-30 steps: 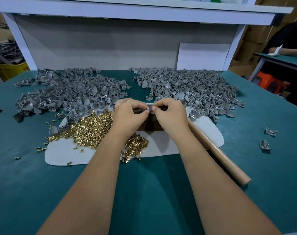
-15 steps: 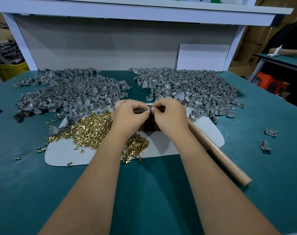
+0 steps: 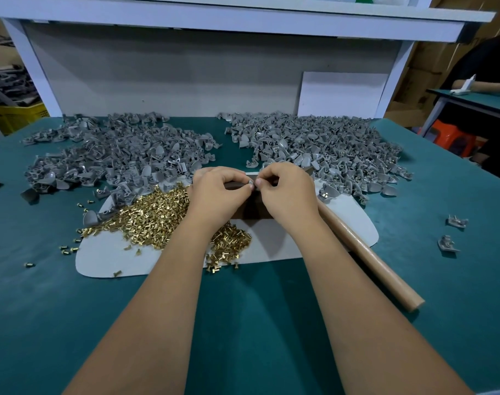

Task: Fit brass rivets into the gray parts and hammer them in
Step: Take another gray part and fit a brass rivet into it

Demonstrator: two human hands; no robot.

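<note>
Evidently one small gray moulded plastic part [image 3: 250, 183] is pinched between the fingertips of both hands, raised just above a dark block [image 3: 253, 208] at the centre of the green-covered bench [image 3: 243, 323]. The left hand [image 3: 217, 195] is curled, thumb and forefinger clamped on the part's left side; the right hand [image 3: 286, 192] is curled likewise, its fingertips nipped in from the right. Whether a rivet is also nipped there can't be told, as it's too small and hidden by the fingers. Probably the part is steadied by one hand while a rivet is pressed into its hole by the other, i.e. the fitting step, w/ hammering not yet begun.

The heap of short brass rivets [image 3: 154, 216] is spread on a pale flat oval mat [image 3: 100, 260], just beside the left wrist, presumably kept there so the next one can be taken w/o a reach. A few stray rivets are scattered on the bench to the left. The hammer's round wooden handle [image 3: 368, 259] is laid diagonally under the right forearm, its head hidden behind the right hand; likely parked on that side for a quick pick-up.

Two big piles of gray parts are kept apart at the back: the left pile [image 3: 120, 158] and the right pile [image 3: 317, 146]. Brass glints are seen in some pieces of the right pile, so it's probably the finished lot. Two odd gray pieces [image 3: 452, 232] lie far right, well apart from the rest.
</note>
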